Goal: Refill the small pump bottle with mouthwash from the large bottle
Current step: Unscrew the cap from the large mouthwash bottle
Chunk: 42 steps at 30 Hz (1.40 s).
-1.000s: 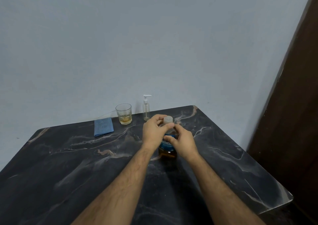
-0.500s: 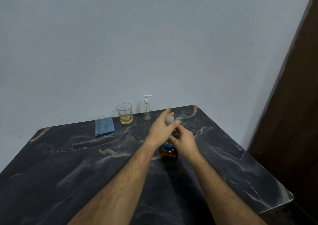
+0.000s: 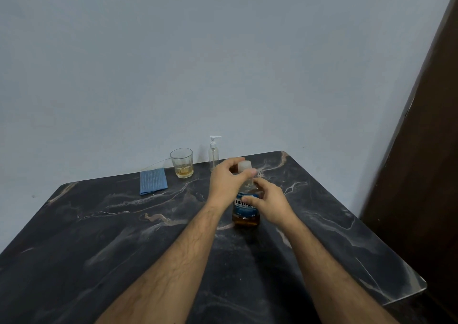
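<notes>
Large mouthwash bottle [image 3: 245,206] upright on dark marble tabletop [image 3: 99,237], left hand [image 3: 226,183] gripping its white cap [image 3: 244,166], right hand [image 3: 269,203] holding the body, small pump bottle [image 3: 214,153] standing behind near the wall, beside a glass [image 3: 181,162]

you're at dark marble table [image 3: 104,227], pale veins all over. large mouthwash bottle [image 3: 245,213] stands upright near middle, amber liquid low inside. back edge, left to right: folded blue cloth [image 3: 153,181], glass tumbler [image 3: 182,163] with bit of yellowish liquid, small pump bottle [image 3: 214,153], upright, looks clear.
</notes>
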Each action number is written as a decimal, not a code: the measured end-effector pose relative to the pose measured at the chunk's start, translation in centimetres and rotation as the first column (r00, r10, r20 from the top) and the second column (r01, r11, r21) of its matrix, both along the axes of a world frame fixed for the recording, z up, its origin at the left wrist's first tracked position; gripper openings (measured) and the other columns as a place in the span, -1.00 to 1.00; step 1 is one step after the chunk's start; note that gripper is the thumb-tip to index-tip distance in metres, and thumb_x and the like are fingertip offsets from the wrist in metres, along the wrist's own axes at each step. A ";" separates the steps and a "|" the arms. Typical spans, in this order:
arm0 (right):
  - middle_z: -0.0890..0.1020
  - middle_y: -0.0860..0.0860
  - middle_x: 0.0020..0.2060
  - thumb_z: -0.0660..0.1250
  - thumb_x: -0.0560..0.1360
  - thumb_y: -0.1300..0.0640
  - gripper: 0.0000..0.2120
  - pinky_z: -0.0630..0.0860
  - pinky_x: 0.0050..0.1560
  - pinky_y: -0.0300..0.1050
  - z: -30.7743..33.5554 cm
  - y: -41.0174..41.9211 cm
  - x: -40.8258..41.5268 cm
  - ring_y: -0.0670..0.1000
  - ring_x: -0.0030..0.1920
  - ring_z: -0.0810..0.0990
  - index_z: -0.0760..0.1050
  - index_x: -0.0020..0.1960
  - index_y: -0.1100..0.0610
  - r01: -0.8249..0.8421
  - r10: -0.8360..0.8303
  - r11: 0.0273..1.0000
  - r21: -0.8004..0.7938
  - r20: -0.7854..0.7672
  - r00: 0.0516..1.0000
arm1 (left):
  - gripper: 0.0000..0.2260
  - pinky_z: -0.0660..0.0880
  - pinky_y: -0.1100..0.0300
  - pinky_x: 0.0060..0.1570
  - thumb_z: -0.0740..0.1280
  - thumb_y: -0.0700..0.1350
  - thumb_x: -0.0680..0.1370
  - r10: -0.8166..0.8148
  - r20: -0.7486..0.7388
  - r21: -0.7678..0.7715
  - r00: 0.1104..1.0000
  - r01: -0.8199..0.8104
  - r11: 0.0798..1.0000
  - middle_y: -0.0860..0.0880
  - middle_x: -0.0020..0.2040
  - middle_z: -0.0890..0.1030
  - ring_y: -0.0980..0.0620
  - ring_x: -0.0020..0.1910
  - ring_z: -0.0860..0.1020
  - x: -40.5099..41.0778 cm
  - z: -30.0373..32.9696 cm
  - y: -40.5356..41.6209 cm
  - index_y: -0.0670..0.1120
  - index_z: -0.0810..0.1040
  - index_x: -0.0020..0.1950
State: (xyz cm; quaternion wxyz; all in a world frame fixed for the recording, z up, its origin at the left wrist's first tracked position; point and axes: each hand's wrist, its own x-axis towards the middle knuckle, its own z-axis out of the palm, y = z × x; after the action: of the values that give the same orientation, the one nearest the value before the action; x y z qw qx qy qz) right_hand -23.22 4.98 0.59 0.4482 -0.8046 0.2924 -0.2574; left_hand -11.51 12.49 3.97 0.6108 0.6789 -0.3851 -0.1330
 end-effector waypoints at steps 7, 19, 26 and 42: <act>0.54 0.06 0.34 0.49 0.47 0.13 -0.39 0.54 0.27 0.01 -0.4 0.0 -0.1 0.04 0.31 0.53 0.36 0.46 0.10 0.020 -0.020 1.000 0.011 0.020 1.000 | -0.63 0.59 0.09 0.12 0.50 0.06 0.45 0.043 -0.227 -0.098 0.973 -0.067 0.993 -0.04 0.07 0.67 0.04 0.05 0.65 0.8 0.3 -0.8 0.01 0.51 0.19; 0.54 0.03 0.34 0.47 0.48 0.14 -0.41 0.58 0.23 0.00 -0.6 -1.0 -0.4 0.03 0.31 0.54 0.36 0.46 0.05 0.099 -0.099 0.995 0.030 0.022 0.995 | -0.58 0.48 0.14 0.04 0.37 -0.06 0.53 0.193 0.124 0.330 0.973 -0.224 0.917 -0.01 0.17 0.55 0.04 0.07 0.51 4.3 -2.7 0.1 -0.08 0.42 0.36; 0.54 0.04 0.33 0.49 0.47 0.09 -0.44 0.61 0.17 -0.03 -1.3 -1.6 -0.7 0.01 0.27 0.57 0.34 0.39 0.01 0.140 -0.139 0.990 -0.019 0.028 0.990 | -0.76 0.58 0.08 0.14 0.39 -0.08 0.53 0.007 0.380 0.567 0.925 -0.239 0.788 0.00 0.14 0.66 0.04 0.09 0.59 4.2 -5.9 -1.4 0.03 0.62 0.20; 0.55 0.02 0.27 0.49 0.46 0.06 -0.48 0.63 0.15 0.03 -2.2 -1.3 -0.6 -0.03 0.20 0.58 0.31 0.31 -0.09 0.169 -0.170 0.985 0.016 0.111 0.979 | -0.80 0.56 0.05 0.15 0.26 -0.15 0.62 -0.258 0.352 0.657 0.900 -0.041 0.753 -0.05 0.13 0.63 0.00 0.10 0.59 3.8 -6.9 -4.0 -0.04 0.57 0.21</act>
State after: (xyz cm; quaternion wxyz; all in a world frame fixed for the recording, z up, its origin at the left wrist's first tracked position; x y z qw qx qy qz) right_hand -23.85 3.65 -1.61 0.4429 -0.7597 0.3350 -0.3383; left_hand -7.72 8.49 -2.89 0.2303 0.8358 -0.4772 -0.1442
